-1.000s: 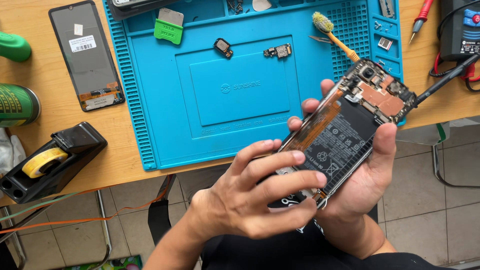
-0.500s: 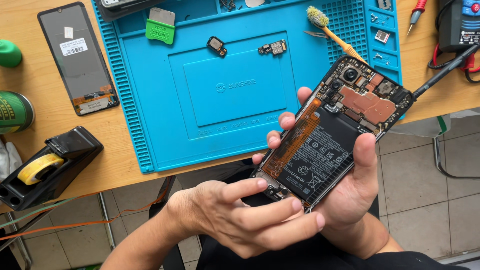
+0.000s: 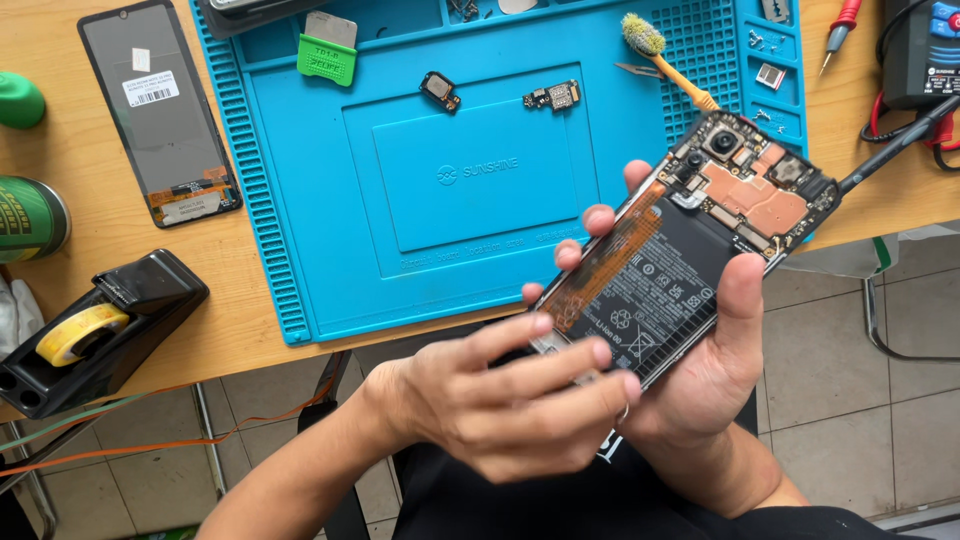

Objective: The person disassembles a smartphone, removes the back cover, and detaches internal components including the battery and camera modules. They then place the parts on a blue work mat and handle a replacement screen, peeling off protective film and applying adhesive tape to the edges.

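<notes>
You are holding the opened phone (image 3: 690,250) in the air, off the front edge of the counter (image 3: 250,320), back cover gone, with its dark battery, copper-coloured shields and camera modules facing up at you. Your right hand (image 3: 710,370) cradles it from below, thumb laid up the edge at 3 o'clock and fingertips showing past the edge at 9 o'clock. Your left hand (image 3: 510,400) is curled over the lower end of the phone, at about 7 o'clock from its middle, fingers bent and pressing on or near the bottom of the battery; what they pinch, if anything, is hidden, so I cannot tell.

Compared with a second ago, the phone sits a little lower and flatter in your view, and more of the battery is exposed: your left hand has slid down from the battery's middle toward the bottom edge. That suggests, as a judgement, that the work now centres on the lower end of the body.

On the blue mat (image 3: 300,200), at 10 to 11 o'clock from the phone, lie two small loose modules (image 3: 552,96) and a green pry tool (image 3: 327,58). A brush (image 3: 662,55) lies at 12 o'clock. The detached screen (image 3: 158,110) and a tape dispenser (image 3: 95,330) rest far off at 9 o'clock.
</notes>
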